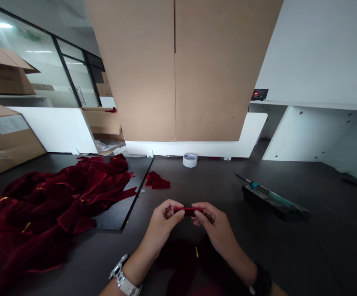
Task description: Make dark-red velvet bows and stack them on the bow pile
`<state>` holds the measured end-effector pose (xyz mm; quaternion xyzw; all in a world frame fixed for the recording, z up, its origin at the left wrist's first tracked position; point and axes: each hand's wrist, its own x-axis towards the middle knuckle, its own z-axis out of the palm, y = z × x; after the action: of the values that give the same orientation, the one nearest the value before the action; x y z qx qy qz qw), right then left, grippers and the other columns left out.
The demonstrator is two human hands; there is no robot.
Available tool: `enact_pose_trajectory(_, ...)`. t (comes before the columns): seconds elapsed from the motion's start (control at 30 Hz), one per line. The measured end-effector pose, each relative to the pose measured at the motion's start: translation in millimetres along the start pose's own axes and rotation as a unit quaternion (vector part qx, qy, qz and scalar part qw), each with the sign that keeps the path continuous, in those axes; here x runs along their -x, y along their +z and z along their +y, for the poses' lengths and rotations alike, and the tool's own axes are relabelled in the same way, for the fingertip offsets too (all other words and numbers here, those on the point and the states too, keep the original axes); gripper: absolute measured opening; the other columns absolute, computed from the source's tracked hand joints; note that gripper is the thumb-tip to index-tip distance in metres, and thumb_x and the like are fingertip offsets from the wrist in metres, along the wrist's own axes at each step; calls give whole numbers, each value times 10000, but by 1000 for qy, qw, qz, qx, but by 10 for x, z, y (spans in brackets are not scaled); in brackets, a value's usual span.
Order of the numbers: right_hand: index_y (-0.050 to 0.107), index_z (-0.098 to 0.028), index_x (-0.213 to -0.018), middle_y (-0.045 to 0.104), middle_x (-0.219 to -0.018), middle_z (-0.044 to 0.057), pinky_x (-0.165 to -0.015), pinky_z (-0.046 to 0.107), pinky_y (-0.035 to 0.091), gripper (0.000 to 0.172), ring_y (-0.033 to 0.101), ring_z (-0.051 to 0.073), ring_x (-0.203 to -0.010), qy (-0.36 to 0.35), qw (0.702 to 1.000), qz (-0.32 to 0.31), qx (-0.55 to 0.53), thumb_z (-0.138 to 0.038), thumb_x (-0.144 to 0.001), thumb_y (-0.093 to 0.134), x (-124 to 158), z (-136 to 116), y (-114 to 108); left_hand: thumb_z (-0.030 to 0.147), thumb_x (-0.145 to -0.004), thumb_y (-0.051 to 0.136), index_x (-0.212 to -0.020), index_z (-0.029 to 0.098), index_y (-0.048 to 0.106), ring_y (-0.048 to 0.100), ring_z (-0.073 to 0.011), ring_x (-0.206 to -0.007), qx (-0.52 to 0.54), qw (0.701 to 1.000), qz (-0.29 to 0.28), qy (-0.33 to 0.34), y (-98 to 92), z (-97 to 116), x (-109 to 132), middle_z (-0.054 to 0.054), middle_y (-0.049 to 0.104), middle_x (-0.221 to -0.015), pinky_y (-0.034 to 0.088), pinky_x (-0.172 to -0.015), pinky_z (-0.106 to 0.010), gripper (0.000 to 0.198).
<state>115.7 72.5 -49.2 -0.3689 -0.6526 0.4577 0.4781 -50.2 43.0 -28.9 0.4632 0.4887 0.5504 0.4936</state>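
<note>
Both hands are held low at the centre of the frame, above a dark tabletop. The left hand and the right hand face each other, their fingers curled nearly closed, each pinching one end of a small strip of dark red velvet that bridges the short gap between them. A silver metal watch sits on the left wrist and a black wristband on the right. Just below the hands, a dark red fabric piece lies on the tabletop, with a small gold sliver beside it. To the left, a heap of crumpled red velvet spreads across the tabletop and over a black board, with loose velvet scraps just beyond. A roll of white tape stands at the far edge, and at right a teal-handled soldering iron rests on a black stand. Cardboard boxes sit at upper left, below a glass partition, and a large cardboard sheet fills the upper centre
</note>
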Motion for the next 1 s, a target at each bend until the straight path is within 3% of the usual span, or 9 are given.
enact_pose_trajectory(0.2,610,-184,-804,677,-683,36,-603,271,547,262,670,167,-633,0,1000,14,-3,-445,-830,609,-2,-39,11,363,-679,727,-796,151,627,543,-132,-678,-19,1000,2,8,-10,-19,-7,-4,624,-713,403,-663,-248,263)
enact_pose_trajectory(0.6,617,-183,-818,672,-699,34,-577,264,531,264,677,171,-649,9,1000,8,-5,-446,-834,598,-2,-96,-13,384,-677,733,-784,149,636,558,-125,-657,-6,1000,2,14,7,18,4,1,622,-677,450,-666,-251,276)
enact_pose_trajectory(0.77,640,-182,-870,680,-774,33,-619,265,525,195,646,144,-665,-7,1000,10,-17,-351,-777,669,28,-104,22,367,-678,729,-764,147,628,552,-118,-632,-2,1000,12,24,39,80,43,5,613,-658,458,-647,-247,257)
enact_pose_trajectory(1.0,600,-176,-810,652,-666,10,-578,255,529,232,632,131,-598,29,997,10,-73,-397,-781,665,30,-131,36,352,-685,728,-785,147,634,558,-113,-647,-8,999,2,34,56,96,60,-3,636,-702,467,-652,-242,246)
